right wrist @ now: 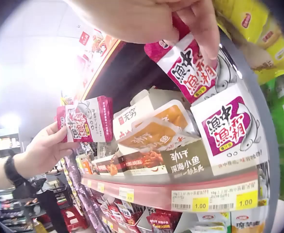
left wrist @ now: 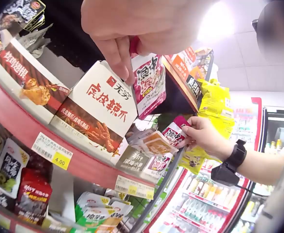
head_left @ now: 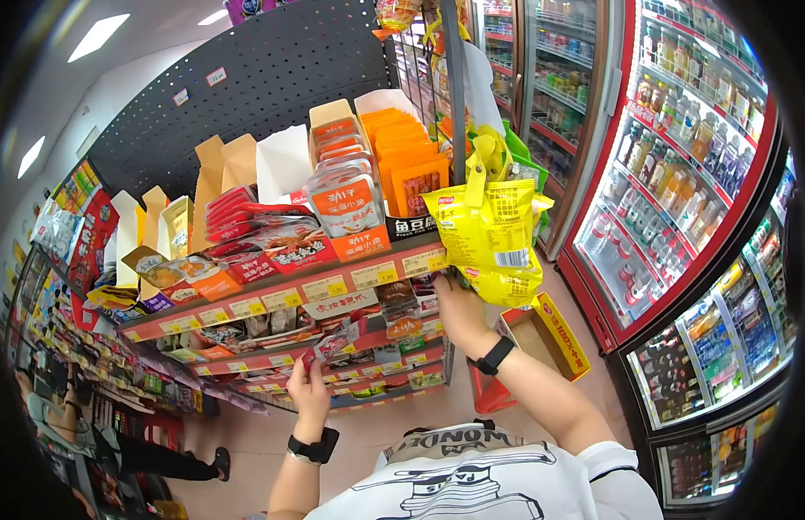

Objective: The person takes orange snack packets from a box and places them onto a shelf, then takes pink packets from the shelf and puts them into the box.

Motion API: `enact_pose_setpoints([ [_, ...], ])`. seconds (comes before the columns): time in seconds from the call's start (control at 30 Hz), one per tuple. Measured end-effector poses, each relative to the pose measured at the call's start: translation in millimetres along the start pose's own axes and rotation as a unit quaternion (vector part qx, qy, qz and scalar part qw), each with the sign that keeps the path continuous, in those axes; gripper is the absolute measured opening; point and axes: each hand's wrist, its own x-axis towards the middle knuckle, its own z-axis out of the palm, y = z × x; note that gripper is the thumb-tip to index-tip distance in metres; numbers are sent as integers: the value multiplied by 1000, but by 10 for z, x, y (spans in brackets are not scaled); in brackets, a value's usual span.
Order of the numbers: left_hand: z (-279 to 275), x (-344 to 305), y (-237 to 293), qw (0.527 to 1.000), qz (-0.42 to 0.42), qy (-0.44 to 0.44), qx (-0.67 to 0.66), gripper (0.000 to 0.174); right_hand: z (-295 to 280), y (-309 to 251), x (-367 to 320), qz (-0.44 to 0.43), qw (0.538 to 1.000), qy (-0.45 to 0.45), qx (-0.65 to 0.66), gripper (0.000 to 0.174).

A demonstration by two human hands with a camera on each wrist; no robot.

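My left hand (head_left: 309,397) pinches a small magenta and white fish snack packet (right wrist: 87,119) by one end, out in front of the shelf. My right hand (head_left: 463,314) pinches a matching packet (right wrist: 189,68) by its top end at the shelf's right end. That packet hangs right above an open white and magenta display box (right wrist: 228,127) with the same print. Beside this box stands a carton of orange and white fish packets (right wrist: 154,133). In the head view the lower part of my right hand's packet is hidden under the upper shelf.
Large yellow snack bags (head_left: 498,234) hang at the shelf's end, close above my right hand. Boxes of snack packets line the upper shelf (head_left: 350,208). An empty yellow carton (head_left: 558,342) sits low at the right, near glass drink fridges (head_left: 671,156). Another person (head_left: 81,429) is at the lower left.
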Motion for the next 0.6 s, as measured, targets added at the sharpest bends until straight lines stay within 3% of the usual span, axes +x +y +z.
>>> enact_pose_setpoints([
  [0.03,-9,-11,26,1000,-3,-2,4,16,15,23,-61,4,1000,-1,-2,24],
  [0.1,-11,-26,35,1000,-10,-10,7,16,54,81,-213,-90,986,124,68,24],
  [0.13,-13,-40,27,1000,2,-5,0,16,61,101,-296,-97,982,138,87,26],
  [0.37,80,-100,215,996,-52,-41,-58,13,-180,121,-924,-133,963,149,179,22],
  [0.43,104,-141,172,989,-100,-71,-84,11,-330,99,-1082,-99,966,155,182,18],
  [0.5,142,-169,161,979,-128,-126,-96,10,-456,126,-1279,-73,971,103,203,19],
  [0.6,321,-279,77,962,-161,-197,-102,9,-509,314,-1694,38,983,70,163,19],
])
